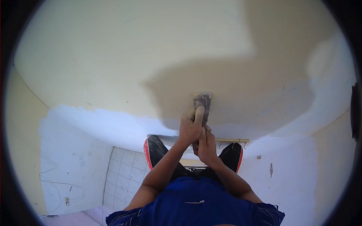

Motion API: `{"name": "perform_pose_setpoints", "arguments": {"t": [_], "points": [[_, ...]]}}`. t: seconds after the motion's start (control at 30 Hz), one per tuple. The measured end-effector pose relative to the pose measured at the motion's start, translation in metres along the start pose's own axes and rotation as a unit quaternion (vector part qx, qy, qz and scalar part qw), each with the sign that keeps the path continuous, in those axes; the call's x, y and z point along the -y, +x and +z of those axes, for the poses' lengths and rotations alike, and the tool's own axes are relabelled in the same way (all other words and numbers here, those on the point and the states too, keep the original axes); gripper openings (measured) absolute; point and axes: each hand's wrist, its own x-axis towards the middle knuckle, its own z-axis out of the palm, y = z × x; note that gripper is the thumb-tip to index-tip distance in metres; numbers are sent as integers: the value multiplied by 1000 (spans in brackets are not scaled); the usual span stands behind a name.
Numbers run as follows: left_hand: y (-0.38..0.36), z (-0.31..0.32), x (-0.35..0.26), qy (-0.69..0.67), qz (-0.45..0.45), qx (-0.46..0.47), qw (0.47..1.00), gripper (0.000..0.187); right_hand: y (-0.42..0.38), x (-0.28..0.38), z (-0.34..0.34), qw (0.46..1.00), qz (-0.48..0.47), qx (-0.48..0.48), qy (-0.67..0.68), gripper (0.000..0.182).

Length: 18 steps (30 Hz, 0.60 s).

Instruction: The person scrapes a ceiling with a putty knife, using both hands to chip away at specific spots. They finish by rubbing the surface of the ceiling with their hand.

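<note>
Both my hands are closed on a scraper (203,101), a flat, grey, dust-smeared blade whose front edge touches the cream wall (113,71). My left hand (191,127) is nearer the blade, its thumb stretched along it, and pale dust coats the fingers. Lower down, my right hand (207,147) wraps round the handle end, which is mostly hidden by the fingers. A broad shadow of my head and arms falls over the wall around the blade.
Below the cream area runs a white-painted band (102,120). A wooden strip with hooks (233,141) is near my knees. Grey-white floor tiles (126,165) lie at lower left. A wall socket (67,200) with loose wires is at far left, and a dark object (354,113) at the right edge.
</note>
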Motion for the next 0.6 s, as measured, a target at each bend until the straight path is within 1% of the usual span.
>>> {"name": "perform_pose_setpoints", "arguments": {"t": [0.03, 0.1, 0.13, 0.2, 0.23, 0.3, 0.33, 0.4, 0.43, 0.47, 0.5, 0.53, 0.6], "points": [[0, 0, -5, 1, -2, 0, 1000, 42, 0, 13, 2, 1000, 2, -1, 1, 36], [-2, -2, -10, 13, 4, 0, 1000, 43, -2, 28, 6, 995, 76, 11, 58, 40], [-1, -5, 0, 15, 5, -1, 1000, 43, -4, 26, 7, 995, 75, 12, 60, 40], [-4, -12, 31, 101, 51, -9, 994, 42, -14, 19, 6, 995, 87, -6, 38, 40], [-9, -11, 32, 102, 54, -8, 993, 42, -17, 11, 5, 996, 84, -5, 38, 40], [-14, -6, 31, 36, -4, -3, 999, 43, -20, 1, 2, 995, 94, -14, 0, 39], [-12, -7, 28, 54, 16, -1, 998, 42, -16, 2, 4, 996, 92, -15, -2, 39], [-3, -8, 18, 52, 26, -4, 998, 42, -6, 8, 7, 998, 5, -50, -49, 38], [0, -6, 4, 55, 32, -8, 998, 42, -4, 17, 5, 998, 8, -49, -50, 38], [-3, -3, -11, 5, 12, 0, 1000, 42, -1, 28, 4, 998, 52, -16, -14, 38], [-3, -3, -13, 5, 8, -2, 1000, 42, 0, 34, 4, 995, 97, 17, 23, 38], [-4, -4, -15, -1, 8, 0, 1000, 43, 1, 36, 6, 996, 72, 17, 46, 37], [-3, -5, -13, -8, 14, 4, 1000, 43, -1, 23, 6, 997, 63, 6, 40, 37]]}}
